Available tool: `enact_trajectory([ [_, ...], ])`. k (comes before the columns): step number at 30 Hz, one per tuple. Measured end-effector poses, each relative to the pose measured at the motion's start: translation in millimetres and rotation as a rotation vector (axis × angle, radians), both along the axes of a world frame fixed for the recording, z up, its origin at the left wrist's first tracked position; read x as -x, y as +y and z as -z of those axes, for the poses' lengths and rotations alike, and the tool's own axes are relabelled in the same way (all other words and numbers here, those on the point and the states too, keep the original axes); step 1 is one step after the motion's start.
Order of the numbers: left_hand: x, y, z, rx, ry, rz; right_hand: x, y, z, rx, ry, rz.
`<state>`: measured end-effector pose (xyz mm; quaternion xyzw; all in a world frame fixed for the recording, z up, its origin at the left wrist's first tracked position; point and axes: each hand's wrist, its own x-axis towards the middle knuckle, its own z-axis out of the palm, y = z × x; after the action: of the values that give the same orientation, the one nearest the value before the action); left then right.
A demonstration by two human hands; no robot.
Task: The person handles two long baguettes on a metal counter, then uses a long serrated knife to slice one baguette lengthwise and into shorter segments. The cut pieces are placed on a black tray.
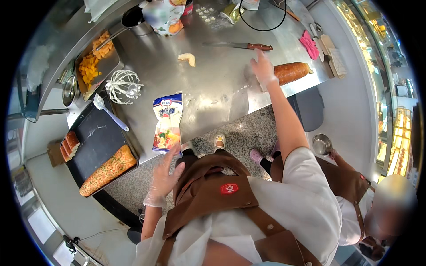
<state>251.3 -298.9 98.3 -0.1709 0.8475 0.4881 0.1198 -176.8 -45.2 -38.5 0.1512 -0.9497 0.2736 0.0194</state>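
My left hand, in a clear plastic glove, is empty with its fingers apart, just below a packet of salad dressing at the counter's front edge. My right hand, also gloved, reaches over the steel counter beside a browned bread loaf; it is partly blurred, and whether it touches the loaf cannot be told. Just above that hand lies a serrated knife with a wooden handle, its blade pointing left. A torn bread piece rests left of it.
A dark baking tray holds a topped loaf, bread pieces and a cream-smeared spatula. A creamy whisk head and a tray of cut fruit sit left. A pink cloth lies right. A co-worker holds a metal bowl.
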Motion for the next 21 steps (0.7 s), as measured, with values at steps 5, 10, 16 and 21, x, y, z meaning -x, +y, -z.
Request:
enact_trajectory([
  [5, 38, 20, 17, -0.028, -0.011, 0.022, 101, 4, 43, -0.396, 0.067, -0.146],
  [10, 121, 48, 48, -0.001, 0.073, 0.165, 135, 14, 39, -0.745, 0.074, -0.394],
  [16, 229, 133, 70, 0.102, 0.178, 0.302, 100, 40, -22, -0.427, 0.111, -0.432],
  [21, 327, 215, 104, 0.446, 0.341, 0.244, 17, 146, -50, 0.064, -0.148, -0.232],
])
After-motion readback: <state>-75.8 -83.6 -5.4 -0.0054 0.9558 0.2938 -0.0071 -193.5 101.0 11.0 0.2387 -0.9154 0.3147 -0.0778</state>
